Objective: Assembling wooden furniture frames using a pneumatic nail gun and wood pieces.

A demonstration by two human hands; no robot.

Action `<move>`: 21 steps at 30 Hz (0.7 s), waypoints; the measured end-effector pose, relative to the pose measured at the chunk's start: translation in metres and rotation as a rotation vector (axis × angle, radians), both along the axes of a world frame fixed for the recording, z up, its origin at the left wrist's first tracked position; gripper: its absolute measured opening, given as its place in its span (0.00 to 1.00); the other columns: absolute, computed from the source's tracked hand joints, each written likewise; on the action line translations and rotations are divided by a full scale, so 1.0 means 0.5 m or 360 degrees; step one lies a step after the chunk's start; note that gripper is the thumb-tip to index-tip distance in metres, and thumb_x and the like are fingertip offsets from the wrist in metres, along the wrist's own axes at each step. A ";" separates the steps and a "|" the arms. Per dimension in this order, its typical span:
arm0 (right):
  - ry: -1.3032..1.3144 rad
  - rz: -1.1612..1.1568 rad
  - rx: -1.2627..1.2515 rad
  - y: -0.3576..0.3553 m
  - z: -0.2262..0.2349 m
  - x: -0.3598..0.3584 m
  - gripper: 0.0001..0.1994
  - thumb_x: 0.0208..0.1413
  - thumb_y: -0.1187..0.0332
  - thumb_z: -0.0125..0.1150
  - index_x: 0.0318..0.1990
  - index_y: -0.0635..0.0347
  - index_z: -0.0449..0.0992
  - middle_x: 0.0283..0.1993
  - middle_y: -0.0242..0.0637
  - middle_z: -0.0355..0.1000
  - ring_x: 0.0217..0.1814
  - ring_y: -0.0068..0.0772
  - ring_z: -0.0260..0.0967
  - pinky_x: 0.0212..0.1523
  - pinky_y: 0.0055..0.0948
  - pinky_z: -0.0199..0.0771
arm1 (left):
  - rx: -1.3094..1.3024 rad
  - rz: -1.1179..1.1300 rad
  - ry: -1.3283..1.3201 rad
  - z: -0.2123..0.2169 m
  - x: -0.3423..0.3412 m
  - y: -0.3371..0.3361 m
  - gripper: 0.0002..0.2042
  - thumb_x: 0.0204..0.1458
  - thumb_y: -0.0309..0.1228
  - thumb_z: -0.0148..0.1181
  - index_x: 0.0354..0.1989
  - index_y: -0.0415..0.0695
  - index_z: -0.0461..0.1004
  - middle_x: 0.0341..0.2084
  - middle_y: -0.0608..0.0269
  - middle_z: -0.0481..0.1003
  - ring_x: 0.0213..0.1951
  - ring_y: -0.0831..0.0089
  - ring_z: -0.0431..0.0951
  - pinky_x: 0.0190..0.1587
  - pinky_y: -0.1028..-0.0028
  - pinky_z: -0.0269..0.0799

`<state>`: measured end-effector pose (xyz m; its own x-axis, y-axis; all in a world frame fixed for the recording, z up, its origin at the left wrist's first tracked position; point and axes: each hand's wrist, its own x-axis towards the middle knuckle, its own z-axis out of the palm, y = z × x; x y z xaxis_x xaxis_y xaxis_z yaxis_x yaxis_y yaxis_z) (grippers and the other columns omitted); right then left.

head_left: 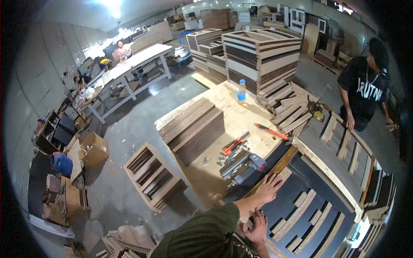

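My left hand [267, 189] lies palm down, fingers stretched out, on a light wooden strip [284, 173] along the near left edge of a dark panel [301, 176]. Close below it, my right hand [257, 228] is closed with its fingers bent at the same edge; what it grips is hidden. Several curved, light-edged wooden strips [316, 221] and short blocks [278, 226] lie on the panel, to the right of my hands. A grey and red air nailer [247, 167] lies just beyond my left hand, on the plywood table.
The plywood table [189, 107] also bears stacked brown boards [193, 124], an orange-handled tool [234, 146], a red utility knife [271, 131] and a blue-capped bottle [241, 91]. Wooden frames [155, 176] stand on the floor at left. A co-worker [365, 86] stands at right by another panel.
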<state>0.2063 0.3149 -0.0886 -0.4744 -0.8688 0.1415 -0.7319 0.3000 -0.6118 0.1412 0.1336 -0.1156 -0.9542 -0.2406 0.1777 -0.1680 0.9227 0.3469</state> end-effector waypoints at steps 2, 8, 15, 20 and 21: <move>-0.0057 -0.0015 0.0075 -0.005 0.009 -0.006 0.34 0.39 0.51 0.60 0.58 0.52 0.65 0.63 0.42 0.59 0.67 0.53 0.53 0.64 0.57 0.49 | -0.0024 -0.0039 0.0045 0.005 -0.010 0.001 0.37 0.46 0.35 0.58 0.67 0.50 0.50 0.66 0.53 0.47 0.68 0.52 0.43 0.67 0.45 0.35; -0.0074 0.0008 0.0097 0.006 -0.021 -0.009 0.36 0.40 0.48 0.60 0.60 0.50 0.65 0.65 0.41 0.58 0.68 0.51 0.52 0.66 0.56 0.45 | 0.0028 0.0020 -0.0152 0.040 -0.019 0.000 0.32 0.44 0.38 0.61 0.60 0.44 0.60 0.58 0.50 0.56 0.63 0.50 0.53 0.63 0.43 0.45; 0.0133 0.0059 0.0208 -0.006 0.018 0.007 0.32 0.49 0.50 0.57 0.62 0.52 0.63 0.66 0.44 0.58 0.67 0.52 0.53 0.63 0.55 0.50 | -0.0055 0.0037 0.0068 0.024 -0.141 -0.031 0.33 0.42 0.34 0.63 0.60 0.42 0.60 0.58 0.49 0.57 0.64 0.50 0.52 0.63 0.47 0.48; 0.0160 0.0107 0.0157 -0.009 0.026 -0.015 0.30 0.47 0.51 0.61 0.58 0.53 0.68 0.64 0.43 0.60 0.67 0.53 0.52 0.64 0.54 0.51 | 0.0025 -0.0097 0.0027 0.010 -0.163 -0.052 0.32 0.43 0.33 0.62 0.59 0.42 0.61 0.57 0.49 0.59 0.64 0.51 0.52 0.64 0.48 0.49; 0.0211 0.0124 0.0136 -0.011 0.027 -0.021 0.30 0.46 0.51 0.61 0.57 0.53 0.68 0.63 0.43 0.60 0.66 0.53 0.53 0.64 0.53 0.51 | 0.0084 -0.0151 0.0016 0.026 -0.164 -0.059 0.31 0.43 0.33 0.62 0.58 0.42 0.62 0.56 0.49 0.60 0.64 0.51 0.53 0.64 0.49 0.49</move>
